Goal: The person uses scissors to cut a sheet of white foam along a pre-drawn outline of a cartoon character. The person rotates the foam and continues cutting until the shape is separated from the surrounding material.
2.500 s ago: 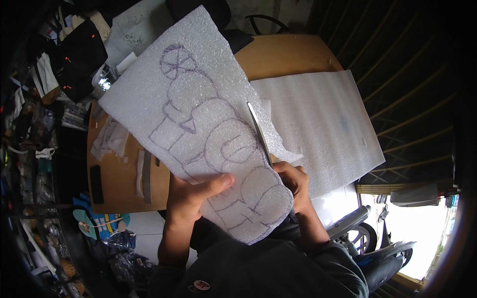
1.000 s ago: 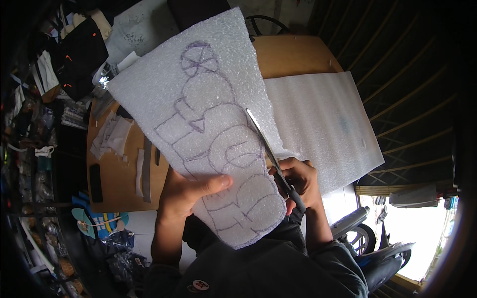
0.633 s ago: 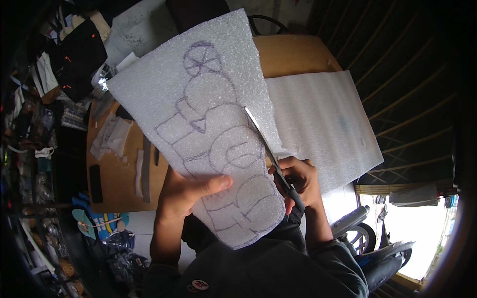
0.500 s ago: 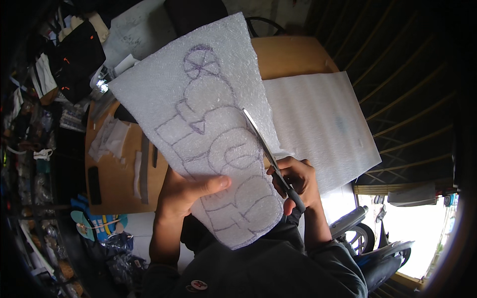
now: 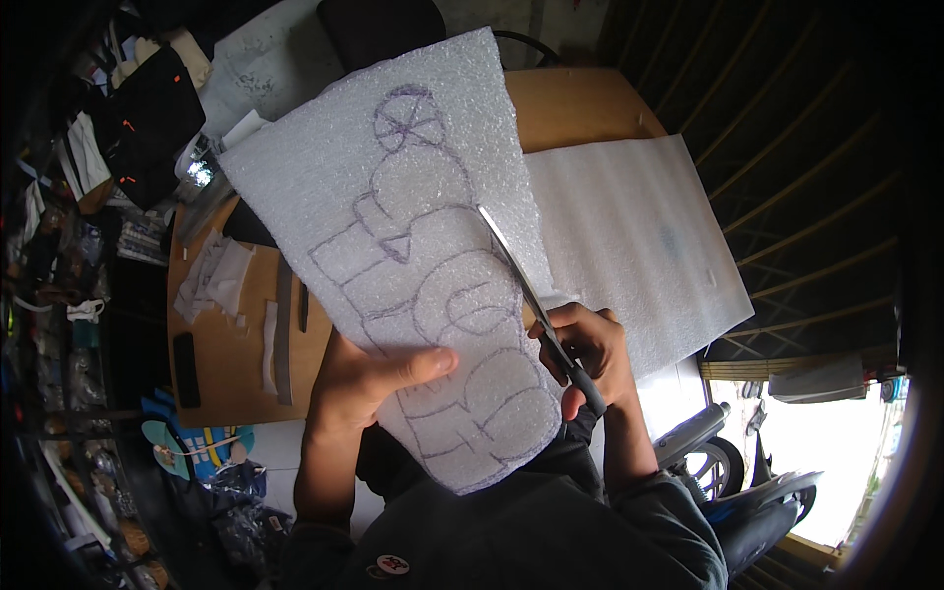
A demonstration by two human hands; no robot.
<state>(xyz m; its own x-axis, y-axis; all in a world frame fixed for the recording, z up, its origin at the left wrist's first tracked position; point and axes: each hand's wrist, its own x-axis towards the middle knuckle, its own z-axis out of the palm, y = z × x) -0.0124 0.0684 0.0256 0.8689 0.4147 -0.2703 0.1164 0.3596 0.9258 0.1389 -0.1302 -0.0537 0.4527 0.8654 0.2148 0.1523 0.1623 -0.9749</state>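
Note:
A white foam sheet (image 5: 324, 182) with a figure outlined in purple is held up over my lap. My left hand (image 5: 379, 379) grips its lower left edge, thumb on top and the other fingers hidden beneath. My right hand (image 5: 588, 354) is closed around the dark handles of a pair of scissors (image 5: 526, 285). One long blade lies over the sheet along the drawn outline, its tip near the figure's neck. The other blade is hidden under the foam. Below the scissors, the sheet's right edge follows the purple line down to a rounded bottom.
On the brown wooden table (image 5: 580, 103) lies another white foam sheet (image 5: 639, 246). White scraps (image 5: 214, 280), a metal ruler (image 5: 284, 334) and a black phone-like slab (image 5: 186, 369) are at its left. A dark chair (image 5: 379, 34) stands behind; a motorcycle (image 5: 747, 501) is at lower right.
The sheet's upper part has tilted slightly to the right. The scissors' tip has shifted a little up and left against the foam. Both hands keep their grip.

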